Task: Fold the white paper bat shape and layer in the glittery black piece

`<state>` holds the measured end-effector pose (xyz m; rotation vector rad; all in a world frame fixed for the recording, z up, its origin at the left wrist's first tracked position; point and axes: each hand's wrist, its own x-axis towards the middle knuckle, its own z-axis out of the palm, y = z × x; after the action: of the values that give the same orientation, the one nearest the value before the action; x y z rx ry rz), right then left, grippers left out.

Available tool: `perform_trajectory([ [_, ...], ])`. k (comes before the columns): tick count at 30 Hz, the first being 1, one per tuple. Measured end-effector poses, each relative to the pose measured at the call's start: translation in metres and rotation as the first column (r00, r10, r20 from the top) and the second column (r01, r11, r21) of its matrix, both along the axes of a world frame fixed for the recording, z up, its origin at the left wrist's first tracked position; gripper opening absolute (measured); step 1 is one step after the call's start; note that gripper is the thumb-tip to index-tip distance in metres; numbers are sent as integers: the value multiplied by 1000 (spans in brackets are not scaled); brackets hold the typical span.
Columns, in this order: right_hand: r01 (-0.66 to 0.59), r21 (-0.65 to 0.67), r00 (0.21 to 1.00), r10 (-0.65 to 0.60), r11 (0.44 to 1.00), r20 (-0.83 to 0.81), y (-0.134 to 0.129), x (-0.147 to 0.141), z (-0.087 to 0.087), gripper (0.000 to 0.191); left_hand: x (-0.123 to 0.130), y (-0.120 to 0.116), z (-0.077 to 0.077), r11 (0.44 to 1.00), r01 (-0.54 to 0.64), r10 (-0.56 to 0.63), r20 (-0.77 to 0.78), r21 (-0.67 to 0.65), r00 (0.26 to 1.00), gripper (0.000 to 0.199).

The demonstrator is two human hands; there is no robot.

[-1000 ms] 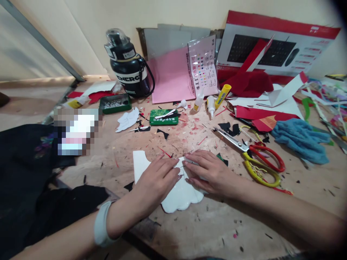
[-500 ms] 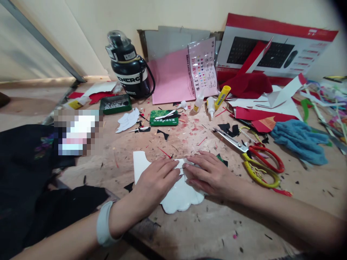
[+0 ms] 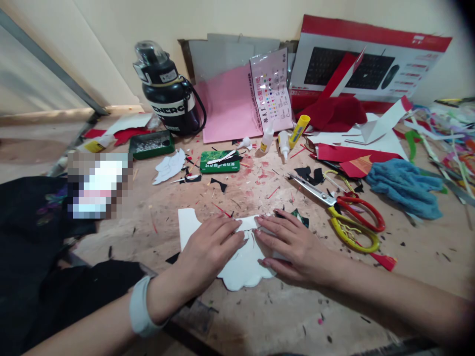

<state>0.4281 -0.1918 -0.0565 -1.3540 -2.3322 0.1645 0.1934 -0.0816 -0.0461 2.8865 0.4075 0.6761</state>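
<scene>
A white cut-out piece [image 3: 247, 269] with a scalloped lower edge lies flat at the front middle of the table. My left hand [image 3: 211, 247] rests palm down on its left part, fingers extended and pointing right. Opposite it, my right hand [image 3: 291, 242] lies flat over the right part, its fingers spread. The fingertips of both hands sit close to a small white flap and a thin dark line at the centre of the piece. Its straight white upper left corner shows beyond my left hand. Both palms hide much of the surface beneath.
Scissors [image 3: 330, 198] with red and yellow handles lie right of my right hand, near a blue cloth [image 3: 404, 188]. Behind are a green tin [image 3: 220, 167], glue bottles [image 3: 284, 145], a black flask [image 3: 170, 106] and a keyboard box [image 3: 411, 49]. A blurred phone-like object [image 3: 99, 187] is at left.
My right thumb has moved away from the other fingers, and the right fingers have shifted slightly on the white piece. The left hand keeps nearly the same pose. The view has shifted slightly.
</scene>
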Motion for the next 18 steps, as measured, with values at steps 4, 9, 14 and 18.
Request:
perform_trajectory([
  [4, 5, 23, 1000, -4, 1000, -25, 1, -1, 1, 42, 0, 1, 10, 999, 11, -13, -34, -50, 999, 19],
  [9, 15, 25, 1000, -14, 1000, -28, 2, -2, 1, 42, -6, 9, 14, 989, 74, -85, -74, -129, 994, 22],
  [14, 15, 50, 999, -13, 999, -50, 2, -3, 1, 42, -13, 17, 10, 983, 123, -134, -67, -138, 989, 20],
  [18, 21, 65, 998, -17, 998, -62, 2, -3, 0, 47, -12, 19, 9, 983, 131, -142, -79, -131, 987, 18],
])
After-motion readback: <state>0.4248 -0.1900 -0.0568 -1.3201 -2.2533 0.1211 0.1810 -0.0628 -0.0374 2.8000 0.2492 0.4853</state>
